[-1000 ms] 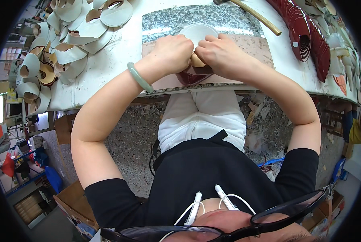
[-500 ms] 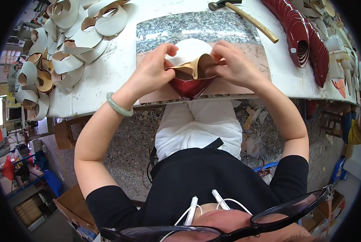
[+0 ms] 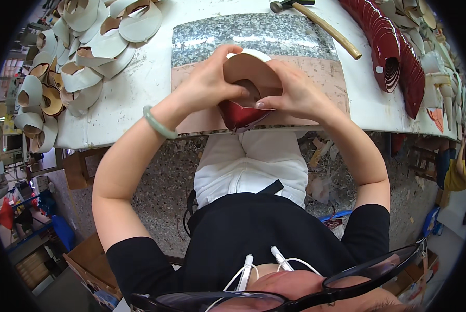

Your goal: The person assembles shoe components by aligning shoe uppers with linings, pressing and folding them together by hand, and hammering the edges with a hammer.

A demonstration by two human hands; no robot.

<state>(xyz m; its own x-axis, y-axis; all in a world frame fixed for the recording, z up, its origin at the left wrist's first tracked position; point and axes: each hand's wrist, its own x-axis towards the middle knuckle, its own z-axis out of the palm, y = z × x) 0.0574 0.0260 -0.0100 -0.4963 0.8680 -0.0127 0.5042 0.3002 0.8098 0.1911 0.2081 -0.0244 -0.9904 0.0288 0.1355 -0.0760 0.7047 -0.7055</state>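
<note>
Between my hands is a shoe upper [image 3: 239, 117], glossy dark red at its pointed end, which faces me. Its tan inner side [image 3: 253, 73] stands up as a curved wall, and a sliver of white shows at its far rim. My left hand [image 3: 209, 83] grips the left side, thumb inside and fingers around the outer wall. The right side is held by my right hand [image 3: 298, 91], its thumb pressed inside near the red edge. My fingertips behind the wall are mostly hidden. Under it lies a pinkish-tan board [image 3: 324, 83].
A speckled grey slab [image 3: 253, 32] lies beyond the board. A hammer [image 3: 329, 31] rests at the far right of the white table [image 3: 139, 99]. Whitish shoe uppers [image 3: 82, 78] are heaped at left. Nested dark red uppers [image 3: 384, 67] lie at right, beside more pale pieces [image 3: 438, 78].
The tan lining, folded over toward me before, now stands up and the upper is opened out. Both thumbs have moved inside it, and my hands have closed around its sides.
</note>
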